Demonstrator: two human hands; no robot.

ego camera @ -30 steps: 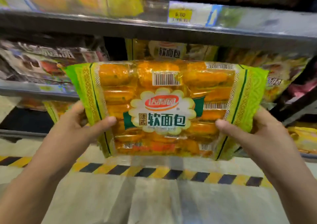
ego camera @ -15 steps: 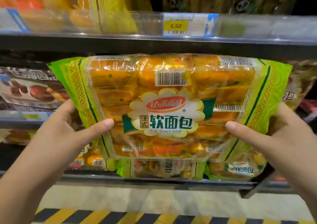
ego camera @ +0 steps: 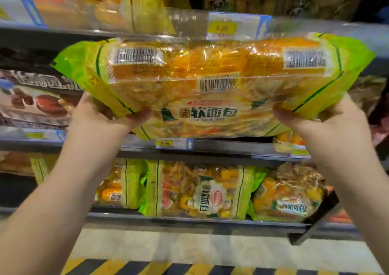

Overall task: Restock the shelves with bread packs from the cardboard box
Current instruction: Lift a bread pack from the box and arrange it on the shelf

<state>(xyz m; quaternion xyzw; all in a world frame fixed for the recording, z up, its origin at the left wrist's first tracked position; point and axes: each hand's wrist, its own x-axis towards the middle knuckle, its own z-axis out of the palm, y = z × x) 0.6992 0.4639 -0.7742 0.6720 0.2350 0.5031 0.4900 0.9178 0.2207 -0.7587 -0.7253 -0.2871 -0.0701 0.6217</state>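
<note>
Bread pack [ego camera: 210, 81]: green-edged clear bag of orange rolls, held up between both grips, long side level. Its top is tipped away from the camera, so the upper face with the barcodes shows.

Left grip [ego camera: 105, 116]: curled round the pack's lower left corner, thumb pressed on the printed front, fingers hidden behind the bag.

Right grip [ego camera: 328, 123]: same hold on the lower right corner, thumb on the front, fingers behind and out of sight.

Position: the pack sits in front of the opening between the upper shelf [ego camera: 63, 36] and the middle shelf [ego camera: 231, 148]. Its bottom edge is just above the middle shelf's front rail, over the price tag [ego camera: 173, 143]. Whether it touches the shelf, cannot tell.

Surroundings: matching packs [ego camera: 202, 192] stand on the lower shelf. A dark pack [ego camera: 37, 100] lies to the left on the middle shelf. Yellow-black floor stripe [ego camera: 168, 268] at the bottom edge. Frame partly blurred.
</note>
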